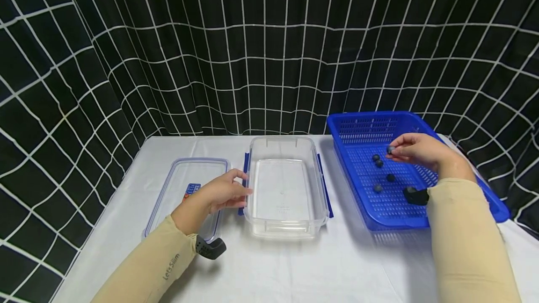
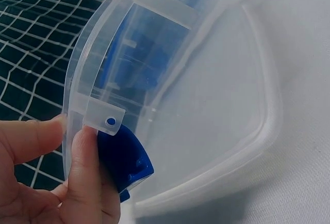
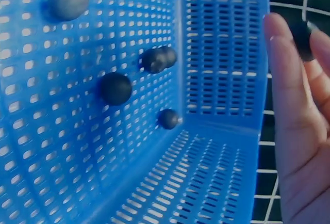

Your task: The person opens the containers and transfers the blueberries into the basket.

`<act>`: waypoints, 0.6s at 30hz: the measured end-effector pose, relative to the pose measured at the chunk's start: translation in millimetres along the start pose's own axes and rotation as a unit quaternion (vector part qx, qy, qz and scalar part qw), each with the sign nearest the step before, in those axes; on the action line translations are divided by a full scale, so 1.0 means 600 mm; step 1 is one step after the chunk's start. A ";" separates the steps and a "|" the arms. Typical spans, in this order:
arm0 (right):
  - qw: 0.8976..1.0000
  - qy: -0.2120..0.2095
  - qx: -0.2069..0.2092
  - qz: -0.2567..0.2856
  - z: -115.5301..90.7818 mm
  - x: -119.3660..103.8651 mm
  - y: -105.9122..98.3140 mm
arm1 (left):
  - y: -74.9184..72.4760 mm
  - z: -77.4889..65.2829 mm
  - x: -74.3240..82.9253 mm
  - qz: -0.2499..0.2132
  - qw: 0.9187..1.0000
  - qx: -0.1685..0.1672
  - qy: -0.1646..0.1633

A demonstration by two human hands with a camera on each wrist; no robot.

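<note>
My left hand grips the left wall of a clear plastic food container, which has blue side latches. In the left wrist view, the thumb and fingers pinch its rim beside a hanging blue latch. Over the blue plastic basket, my right hand holds a blueberry between thumb and fingertips. The right wrist view shows this dark berry partly hidden by the fingers. Several more blueberries lie scattered on the basket's perforated floor.
A clear lid with a blue seal and a small label lies flat to the left, partly under my left forearm. White cloth covers the table. Behind it hangs a black curtain with a white grid.
</note>
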State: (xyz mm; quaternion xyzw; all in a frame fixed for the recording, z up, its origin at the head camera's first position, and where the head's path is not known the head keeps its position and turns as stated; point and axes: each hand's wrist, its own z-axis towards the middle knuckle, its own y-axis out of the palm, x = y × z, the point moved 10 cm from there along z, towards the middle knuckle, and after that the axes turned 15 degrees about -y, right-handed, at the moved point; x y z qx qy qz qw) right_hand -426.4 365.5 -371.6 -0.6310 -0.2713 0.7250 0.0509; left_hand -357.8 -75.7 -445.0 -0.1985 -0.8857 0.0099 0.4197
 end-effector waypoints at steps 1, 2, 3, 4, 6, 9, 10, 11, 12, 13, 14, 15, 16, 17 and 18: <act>1.000 0.003 -0.003 0.002 0.000 0.006 -0.001 | -0.001 0.000 0.000 -0.001 1.000 0.001 -0.001; 1.000 0.007 -0.003 0.007 0.001 0.012 -0.001 | -0.001 0.000 0.001 -0.001 1.000 0.002 -0.001; 1.000 0.010 -0.003 0.010 0.001 0.017 -0.002 | -0.002 0.000 0.001 0.000 1.000 0.003 -0.001; 1.000 0.013 -0.005 0.015 0.001 0.022 -0.002 | -0.003 -0.001 0.002 0.000 1.000 0.004 0.000; 0.999 0.020 -0.013 0.025 0.000 0.031 -0.001 | -0.003 0.000 0.003 -0.001 1.000 0.005 -0.001; 0.999 0.036 -0.026 0.030 -0.004 0.044 0.003 | 0.000 0.001 0.004 -0.002 1.000 0.001 0.000; 0.998 0.042 -0.031 0.032 -0.006 0.048 0.005 | 0.001 0.001 0.003 -0.003 1.000 0.000 0.000; 0.998 0.044 -0.039 0.033 -0.008 0.050 0.008 | 0.002 0.002 0.003 -0.002 1.000 0.000 0.000; 0.997 0.049 -0.044 0.033 -0.009 0.053 0.010 | 0.002 0.002 0.003 -0.002 1.000 0.000 0.001; 0.997 0.053 -0.050 0.028 -0.009 0.054 0.013 | 0.002 0.002 0.003 -0.001 1.000 0.001 0.001; 0.997 0.057 -0.054 0.023 -0.010 0.056 0.014 | 0.002 0.002 0.004 0.002 1.000 0.003 0.001; 0.996 0.058 -0.059 0.019 -0.010 0.056 0.016 | 0.002 0.002 0.004 0.004 1.000 0.004 0.002; 0.996 0.061 -0.060 0.015 -0.009 0.055 0.017 | 0.002 0.001 0.006 0.006 1.000 0.005 0.003; 0.996 0.061 -0.062 0.008 -0.008 0.054 0.017 | 0.002 0.000 0.006 0.010 1.000 0.007 0.003; 0.996 0.062 -0.061 0.003 -0.007 0.051 0.017 | 0.002 -0.001 0.008 0.016 1.000 0.009 0.004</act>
